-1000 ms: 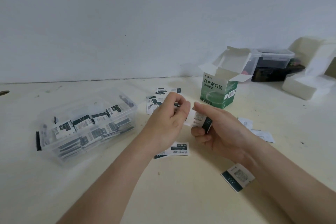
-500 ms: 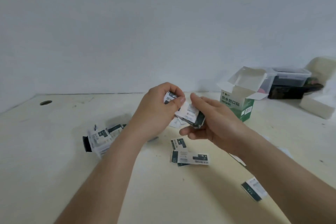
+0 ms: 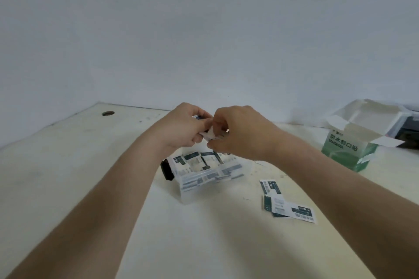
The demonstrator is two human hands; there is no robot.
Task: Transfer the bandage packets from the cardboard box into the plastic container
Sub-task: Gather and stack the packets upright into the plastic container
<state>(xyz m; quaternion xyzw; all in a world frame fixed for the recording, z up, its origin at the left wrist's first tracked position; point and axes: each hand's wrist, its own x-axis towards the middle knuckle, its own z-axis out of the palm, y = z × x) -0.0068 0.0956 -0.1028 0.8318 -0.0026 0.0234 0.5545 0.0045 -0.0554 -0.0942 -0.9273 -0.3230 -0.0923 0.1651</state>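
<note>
Together, the left hand (image 3: 181, 128) and right hand (image 3: 241, 135) pinch a few bandage packets (image 3: 210, 136) between curled fingers above the packet-filled clear plastic container (image 3: 205, 176).

Head view, single frame. Body parts in shot: left hand (image 3: 183, 130), right hand (image 3: 241, 136), left forearm (image 3: 108, 199), right forearm (image 3: 340, 190).

- Both forearms are bare along their whole visible length, out to the lower frame edges.
- Both hands are bare, wrists included.
- Forearms are slim and smooth in outline, and look broader close to the lens.
- The back of the right hand shows rounded knuckles.
- Fingers (image 3: 218, 123) are slender; nails are too blurred to judge.
- Soft shadow lies along the inner side of each forearm.
</note>
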